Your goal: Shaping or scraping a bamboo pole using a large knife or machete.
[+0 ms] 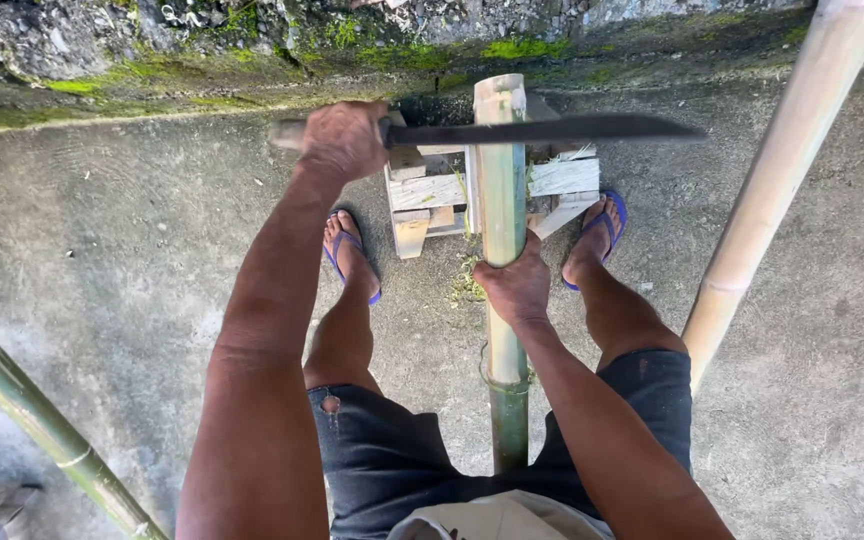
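Head view: you are standing over a green bamboo pole point(503, 200) that is running almost straight up and down the middle of the frame, its long axis pointing away from you. Its far end is lying at upper centre on a small wooden block stand point(430, 192), and its near end is disappearing between your legs at the bottom of the frame.

Your right hand point(517, 285) is gripping that pole near the centre of the frame, fingers clenched around it just below the stand. This is the hand nearer to the pole; it is touching it.

Your left hand point(344, 140) is sitting at upper left of centre, fingers clenched around the handle of a long dark blade point(552, 130). The blade is stretching horizontally to the right, crossing the pole at a right angle just below its cut top end. Whether the edge is touching the bamboo or hovering just over it, you cannot tell from here.

So the pole's top end is lying to the right of your left hand's fingers and above your right hand's fingers.

Your feet in blue sandals point(607, 225) are flanking the stand on the concrete floor point(102, 250). Two more bamboo poles are lying well apart: a pale one point(782, 170) at right, a green one point(42, 425) at lower left.
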